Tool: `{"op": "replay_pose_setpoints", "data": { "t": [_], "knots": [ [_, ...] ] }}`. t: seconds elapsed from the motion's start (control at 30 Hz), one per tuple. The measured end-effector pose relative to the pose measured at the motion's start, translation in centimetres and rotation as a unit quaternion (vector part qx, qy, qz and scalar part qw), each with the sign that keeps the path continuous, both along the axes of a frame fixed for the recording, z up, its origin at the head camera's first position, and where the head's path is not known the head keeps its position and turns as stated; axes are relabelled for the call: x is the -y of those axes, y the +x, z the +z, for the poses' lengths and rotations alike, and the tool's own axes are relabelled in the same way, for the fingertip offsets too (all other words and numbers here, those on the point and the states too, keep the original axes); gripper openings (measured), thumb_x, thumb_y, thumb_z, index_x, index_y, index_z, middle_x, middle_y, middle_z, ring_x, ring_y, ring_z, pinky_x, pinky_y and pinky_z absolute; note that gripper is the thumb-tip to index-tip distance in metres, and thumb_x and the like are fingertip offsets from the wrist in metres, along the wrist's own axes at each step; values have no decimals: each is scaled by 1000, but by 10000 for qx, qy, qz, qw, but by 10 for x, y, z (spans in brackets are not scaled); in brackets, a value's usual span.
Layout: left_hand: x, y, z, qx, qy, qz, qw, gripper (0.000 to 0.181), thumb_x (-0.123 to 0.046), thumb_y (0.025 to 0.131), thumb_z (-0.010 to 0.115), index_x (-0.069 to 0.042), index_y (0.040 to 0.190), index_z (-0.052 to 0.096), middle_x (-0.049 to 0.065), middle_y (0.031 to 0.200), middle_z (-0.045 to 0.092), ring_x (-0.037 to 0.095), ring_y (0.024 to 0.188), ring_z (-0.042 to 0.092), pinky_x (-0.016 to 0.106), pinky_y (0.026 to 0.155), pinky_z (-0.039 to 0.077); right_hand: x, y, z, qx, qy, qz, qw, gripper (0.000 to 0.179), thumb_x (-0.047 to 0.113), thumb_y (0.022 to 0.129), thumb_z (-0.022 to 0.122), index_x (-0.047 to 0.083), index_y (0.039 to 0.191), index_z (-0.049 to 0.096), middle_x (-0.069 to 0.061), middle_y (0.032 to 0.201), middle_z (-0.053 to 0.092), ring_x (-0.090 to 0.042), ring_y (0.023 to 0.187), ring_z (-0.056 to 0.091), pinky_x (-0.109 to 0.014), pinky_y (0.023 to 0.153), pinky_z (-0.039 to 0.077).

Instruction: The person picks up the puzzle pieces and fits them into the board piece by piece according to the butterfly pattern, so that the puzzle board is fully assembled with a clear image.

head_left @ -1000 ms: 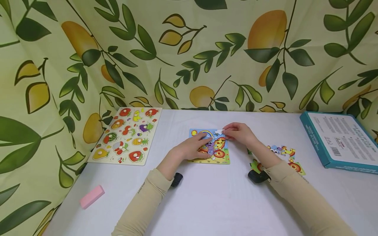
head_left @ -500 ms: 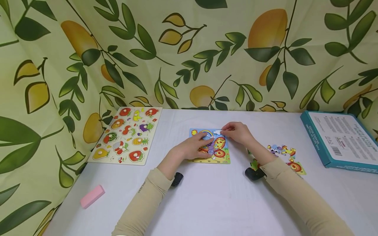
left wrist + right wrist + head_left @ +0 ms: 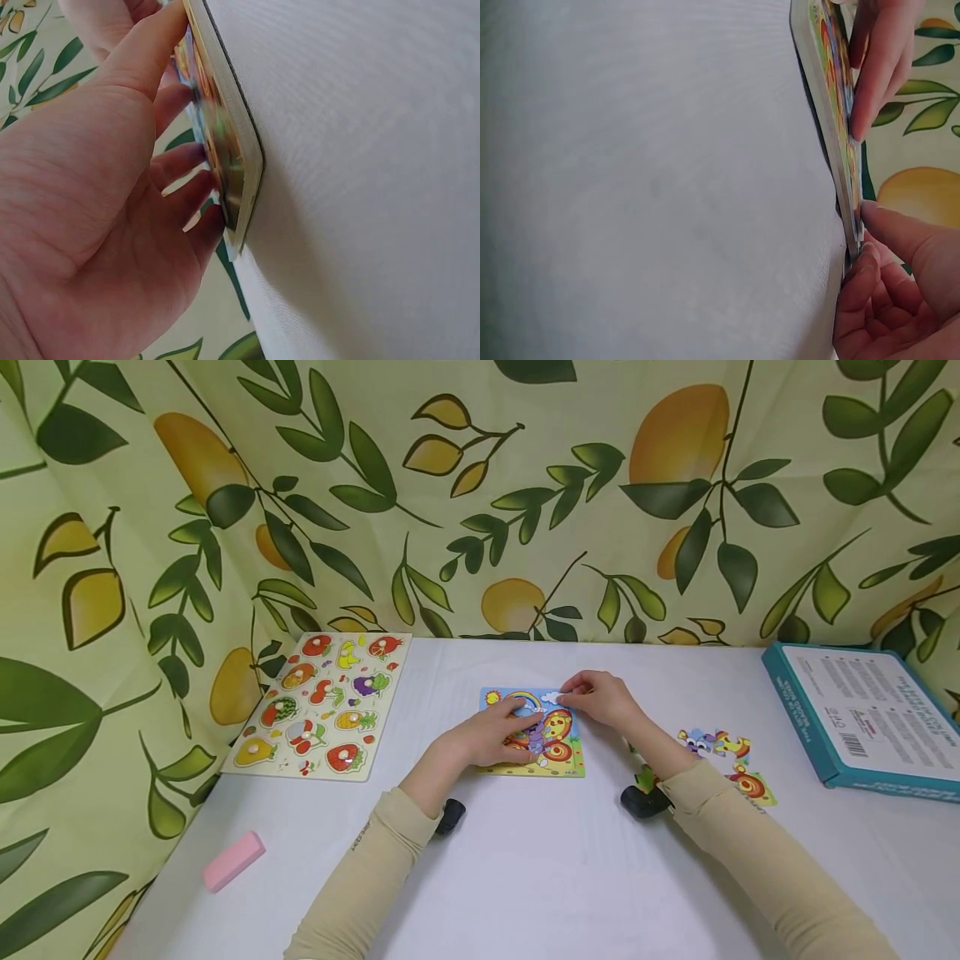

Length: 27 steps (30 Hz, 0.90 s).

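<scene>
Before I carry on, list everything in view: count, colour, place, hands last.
butterfly puzzle: one, multicoloured, mid-table
loose puzzle pieces: several, partly hidden, multicoloured, right of the puzzle
fruit board: one, cream with coloured fruits, back left
block: one, pink, front left
box: one, teal and white, back right
table: one, white, under everything
cloth backdrop: cream, green and orange, behind and left
wrist devices: two, black, one per wrist
sleeves: two, beige, on the forearms
left hand: one, bare, on the puzzle
right hand: one, bare, at the puzzle's far right corner
</scene>
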<state>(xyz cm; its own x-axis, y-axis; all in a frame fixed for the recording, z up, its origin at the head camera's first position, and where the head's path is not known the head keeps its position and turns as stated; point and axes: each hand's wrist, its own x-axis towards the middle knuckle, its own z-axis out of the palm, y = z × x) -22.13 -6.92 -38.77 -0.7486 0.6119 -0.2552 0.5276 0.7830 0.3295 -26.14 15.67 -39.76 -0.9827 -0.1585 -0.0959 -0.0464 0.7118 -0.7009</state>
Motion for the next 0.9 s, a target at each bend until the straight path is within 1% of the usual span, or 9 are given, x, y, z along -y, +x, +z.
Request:
{"op": "replay_pose_setpoints", "data": {
  "t": [0.3,0.6,0.7,0.8,0.9],
  "knots": [
    [0,1,2,40,29,27,10000,69,-49,94,60,-28,154,32,6,161,18,26,146,19,41,116,24,1,-1,-1,27,-30,-7,10000,25,25,90,71,4,102,66,-7,85,56,-25,85,49,-32,73,37],
    [-2,1,2,-20,-45,26,10000,69,-51,94,59,-28,153,33,7,160,19,26,146,20,41,116,24,3,-3,-2,1,84,45,10000,22,24,90,71,5,100,65,-5,83,55,-23,83,49,-32,72,36],
    [-3,1,2,-65,-82,44,9999,69,-52,93,59,-28,153,33,7,160,20,27,146,21,42,115,26,3,-3,0,23,129,154,9998,23,24,90,71,4,101,65,-5,81,54,-22,80,48,-32,70,36],
    [-4,1,4,-85,-138,62,9998,69,-52,93,59,-29,153,34,7,160,21,27,145,22,43,115,26,0,-5,1,192,66,320,9993,25,22,90,72,4,104,64,-5,82,52,-21,79,47,-31,69,36],
    [-5,1,5,-131,-223,73,9996,69,-53,93,59,-30,153,34,7,159,22,27,145,22,44,114,27,-4,-5,3,346,4,600,9976,30,21,88,73,4,110,62,-6,86,52,-22,80,47,-31,69,37]
  ]
}}
